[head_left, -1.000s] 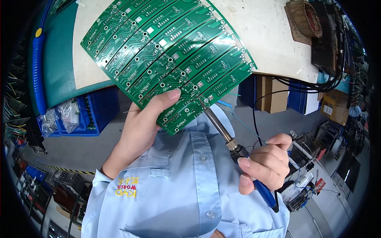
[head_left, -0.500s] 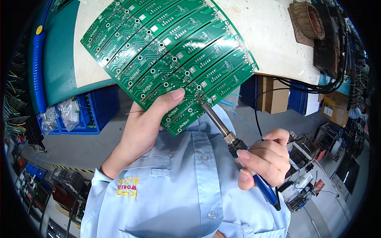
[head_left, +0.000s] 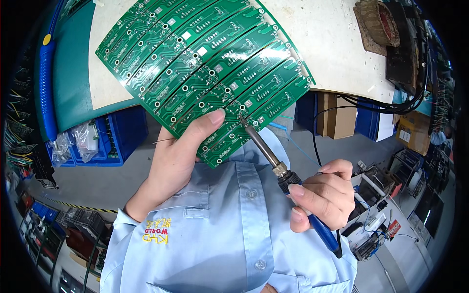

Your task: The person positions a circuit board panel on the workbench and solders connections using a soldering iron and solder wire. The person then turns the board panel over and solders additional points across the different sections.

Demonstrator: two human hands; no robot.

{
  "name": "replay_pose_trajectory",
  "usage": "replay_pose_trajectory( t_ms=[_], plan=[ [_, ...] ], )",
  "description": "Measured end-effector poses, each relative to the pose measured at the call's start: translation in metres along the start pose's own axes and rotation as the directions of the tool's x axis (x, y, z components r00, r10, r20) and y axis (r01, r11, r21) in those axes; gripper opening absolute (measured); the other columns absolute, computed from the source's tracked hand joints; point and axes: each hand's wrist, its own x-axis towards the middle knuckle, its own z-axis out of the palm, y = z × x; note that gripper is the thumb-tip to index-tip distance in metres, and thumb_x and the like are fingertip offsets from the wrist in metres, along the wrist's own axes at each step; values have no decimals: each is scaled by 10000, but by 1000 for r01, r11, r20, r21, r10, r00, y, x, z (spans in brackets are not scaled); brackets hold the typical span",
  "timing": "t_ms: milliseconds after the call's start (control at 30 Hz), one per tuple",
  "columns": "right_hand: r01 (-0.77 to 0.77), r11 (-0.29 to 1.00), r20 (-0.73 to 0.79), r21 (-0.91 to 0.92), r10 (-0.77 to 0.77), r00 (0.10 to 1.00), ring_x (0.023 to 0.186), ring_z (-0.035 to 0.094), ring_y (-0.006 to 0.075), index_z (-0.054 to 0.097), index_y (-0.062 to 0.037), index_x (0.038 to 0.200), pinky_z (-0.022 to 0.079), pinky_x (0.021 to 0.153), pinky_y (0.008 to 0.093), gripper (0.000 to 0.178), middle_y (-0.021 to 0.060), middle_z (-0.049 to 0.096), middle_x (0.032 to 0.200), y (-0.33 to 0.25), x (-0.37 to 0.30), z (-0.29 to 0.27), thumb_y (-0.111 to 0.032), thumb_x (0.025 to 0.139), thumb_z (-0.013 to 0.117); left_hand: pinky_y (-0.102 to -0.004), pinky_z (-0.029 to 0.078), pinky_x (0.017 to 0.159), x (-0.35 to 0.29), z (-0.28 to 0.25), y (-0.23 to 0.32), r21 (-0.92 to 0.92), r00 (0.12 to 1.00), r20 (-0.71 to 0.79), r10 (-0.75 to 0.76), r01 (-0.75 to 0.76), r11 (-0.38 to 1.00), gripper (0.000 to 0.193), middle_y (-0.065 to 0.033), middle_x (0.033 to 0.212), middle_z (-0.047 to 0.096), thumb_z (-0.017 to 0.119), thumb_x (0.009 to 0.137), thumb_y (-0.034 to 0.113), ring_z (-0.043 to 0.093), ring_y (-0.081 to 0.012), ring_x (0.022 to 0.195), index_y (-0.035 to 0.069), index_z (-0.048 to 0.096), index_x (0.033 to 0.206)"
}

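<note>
- A green circuit-board panel (head_left: 215, 56) is held in front of the light-blue shirt (head_left: 229, 219), its far part seen over the pale table top (head_left: 337, 49); whether it is supported there cannot be told.
- The panel's near corner is pinched by the left hand (head_left: 178, 144): the thumb is laid flat on the upper face, the other fingers are mostly hidden beneath.
- A thin strand (head_left: 163, 141) is seen beside the left hand.
- A soldering iron (head_left: 266, 152) is gripped at its blue handle by the right hand (head_left: 322, 195), with the fingers curled and the thumb pressed along it.
- The iron's tip is directed at the panel, just right of the left thumb; contact cannot be confirmed.
- At far left, a blue tool (head_left: 46, 88) is noted, near a blue bin (head_left: 128, 139).
</note>
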Motion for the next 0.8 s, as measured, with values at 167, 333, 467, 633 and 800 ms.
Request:
replay_pose_trajectory(
  t_ms=[167,333,467,633,800],
  plan=[
    [-35,999,14,36,35,999,465,506,68,713,-85,804,401,735,245,174,-36,553,501,3,-4,-1,-237,764,636,-275,511,757,-2,2,1,-19,1000,-5,16,-16,1000,376,-154,1044,615,523,813,39,632,-215,872,-33,474,1179],
    [-33,996,6,80,32,999,491,539,70,709,-82,821,406,734,240,168,-30,577,526,8,-8,0,-224,759,644,-275,509,756,-2,3,1,-12,1000,-4,25,-25,1000,381,-153,1044,613,517,813,39,631,-217,871,-30,465,1184],
    [14,999,25,53,-15,1000,499,551,72,707,-83,826,408,741,240,159,-28,579,527,9,-7,0,-214,764,642,-199,489,617,-2,2,-2,-69,998,-5,67,-68,995,261,-80,928,651,582,835,97,620,-119,729,11,571,1081],
    [-49,993,36,107,45,998,514,565,76,704,-83,826,413,740,233,154,-27,589,544,10,-9,1,-212,772,641,-276,504,769,-2,-1,-1,-39,999,-8,39,-39,998,406,-149,1053,604,518,816,44,624,-216,882,-26,443,1209],
    [103,995,17,8,-103,995,519,568,79,703,-84,820,418,731,225,154,-26,597,563,12,-11,5,-219,778,643,-279,501,776,-2,-1,-1,-43,999,4,39,-39,998,418,-151,1066,599,520,817,45,622,-217,885,-25,433,1219]
  ],
)
